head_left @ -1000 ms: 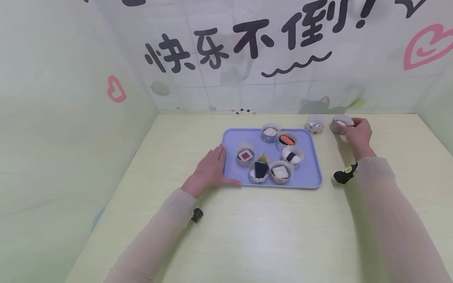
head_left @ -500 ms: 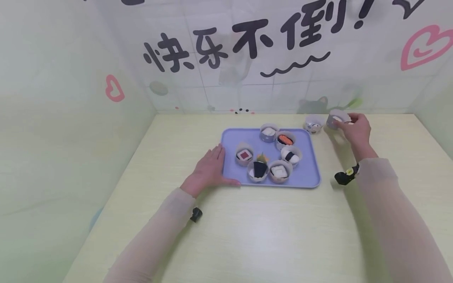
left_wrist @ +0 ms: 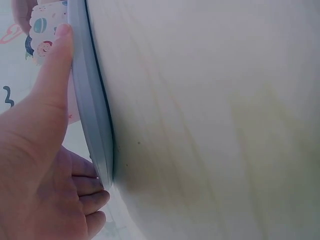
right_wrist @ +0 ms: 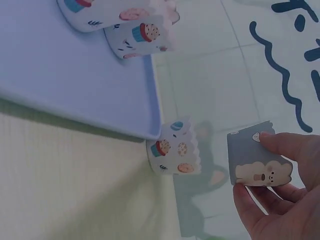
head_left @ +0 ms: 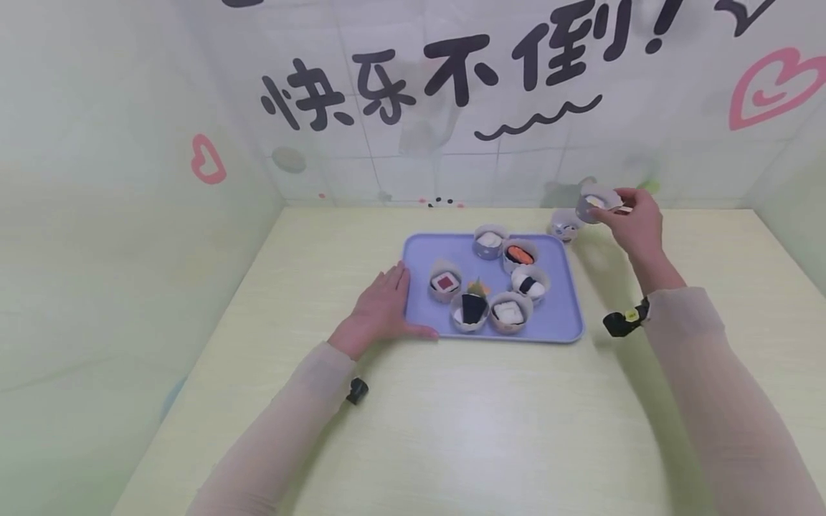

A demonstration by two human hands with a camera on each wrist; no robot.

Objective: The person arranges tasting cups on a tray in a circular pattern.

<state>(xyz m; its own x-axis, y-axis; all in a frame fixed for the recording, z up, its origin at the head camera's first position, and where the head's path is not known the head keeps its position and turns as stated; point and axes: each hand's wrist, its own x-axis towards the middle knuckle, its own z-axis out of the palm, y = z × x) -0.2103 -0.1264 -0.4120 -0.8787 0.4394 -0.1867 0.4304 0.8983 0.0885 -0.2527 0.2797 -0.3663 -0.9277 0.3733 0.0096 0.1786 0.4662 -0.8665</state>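
My right hand [head_left: 635, 226] pinches a grey paper baking cup [right_wrist: 255, 150] with a bear print, thumb on one side and fingers on the other. Something pale lies inside this cup, which is off the table, right of the tray's back corner. A blue tray [head_left: 558, 315] bears several paper cups with toy sushi: a red-centred roll [head_left: 446, 282], a black-wrapped rice ball [head_left: 474, 309], an orange-topped piece [head_left: 520, 254] and white pieces. Flat against the tray's left edge rests my left hand [head_left: 377, 308], its thumb along the front rim.
Another patterned paper cup [right_wrist: 172, 150] stands just outside the tray's back right corner, left of the held cup. The pale table [head_left: 439, 416] meets a printed wall sheet [head_left: 426, 172] at the back. Black wrist cameras sit below both wrists.
My right hand has lifted the grey baking cup from the table and carried it leftward, to above and beside the standing cup. The left hand and the tray have stayed in place.
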